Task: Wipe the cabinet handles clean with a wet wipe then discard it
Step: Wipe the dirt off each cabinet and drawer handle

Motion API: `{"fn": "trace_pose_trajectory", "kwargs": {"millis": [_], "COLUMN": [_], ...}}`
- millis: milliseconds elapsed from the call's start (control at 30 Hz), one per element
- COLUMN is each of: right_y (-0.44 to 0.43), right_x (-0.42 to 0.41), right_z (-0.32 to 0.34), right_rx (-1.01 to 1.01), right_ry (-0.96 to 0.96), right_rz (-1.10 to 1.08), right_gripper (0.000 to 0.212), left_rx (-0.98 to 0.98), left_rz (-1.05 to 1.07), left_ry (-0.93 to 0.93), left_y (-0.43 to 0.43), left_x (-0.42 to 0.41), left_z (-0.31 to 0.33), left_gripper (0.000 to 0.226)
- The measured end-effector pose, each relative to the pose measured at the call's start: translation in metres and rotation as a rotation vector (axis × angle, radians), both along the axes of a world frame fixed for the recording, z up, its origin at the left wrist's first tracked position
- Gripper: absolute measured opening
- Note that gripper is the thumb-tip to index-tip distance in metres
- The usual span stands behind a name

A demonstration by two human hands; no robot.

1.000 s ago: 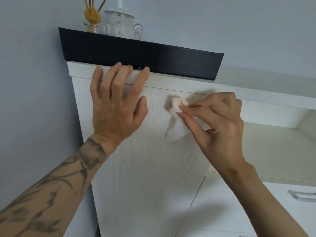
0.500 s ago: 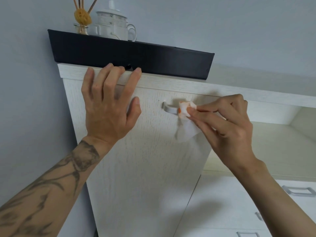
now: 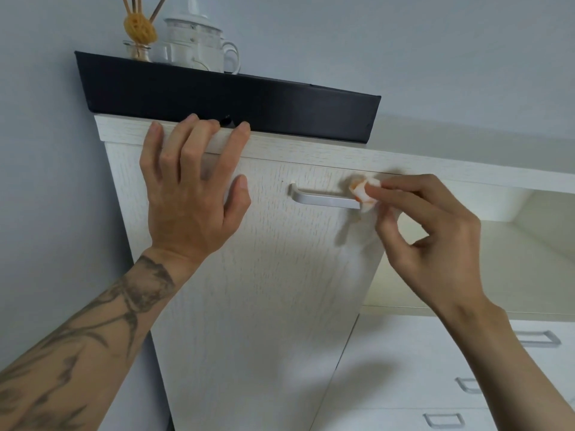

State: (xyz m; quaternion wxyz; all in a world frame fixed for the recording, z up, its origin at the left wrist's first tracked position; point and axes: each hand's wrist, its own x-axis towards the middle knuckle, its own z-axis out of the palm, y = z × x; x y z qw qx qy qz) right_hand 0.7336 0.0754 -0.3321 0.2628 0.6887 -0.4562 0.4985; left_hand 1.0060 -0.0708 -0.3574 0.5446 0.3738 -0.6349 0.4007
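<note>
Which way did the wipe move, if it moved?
Yes. The wipe slid right along the handle, from its left end to its right end.

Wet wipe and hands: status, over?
Left hand open, flat on cabinet door. Right hand pinching wet wipe at right end of handle. Nothing in the way.

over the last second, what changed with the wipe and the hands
The right hand slid the wet wipe rightward along the handle, from its left end to its right end, baring most of the silver bar. The left hand stayed flat on the cabinet door, and the right hand kept pinching the wet wipe.
</note>
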Motion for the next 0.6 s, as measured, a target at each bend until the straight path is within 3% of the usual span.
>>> {"fn": "trace_pose_trajectory", "kwargs": {"millis": [133, 333, 500, 600], "right_y": [-0.002, -0.006, -0.005, -0.008], "right_x": [-0.002, -0.008, -0.015, -0.022], "right_z": [0.003, 0.004, 0.0, 0.005], "right_rx": [0.047, 0.155, 0.085, 0.221], "right_ry": [-0.024, -0.209, -0.03, -0.181], "right_rz": [0.048, 0.239, 0.189, 0.289], "right_gripper": [0.019, 0.018, 0.025, 0.021], "left_rx": [-0.004, -0.014, -0.018, -0.02], "left_rz": [-0.001, -0.005, 0.001, 0.007], "left_ry": [0.002, 0.005, 0.003, 0.003], "left_y": [0.0, -0.002, -0.002, -0.002], "left_x": [0.0, -0.001, -0.001, 0.0], "left_z": [0.0, 0.0, -0.001, -0.001], "left_gripper": [0.054, 0.055, 0.054, 0.054]}}
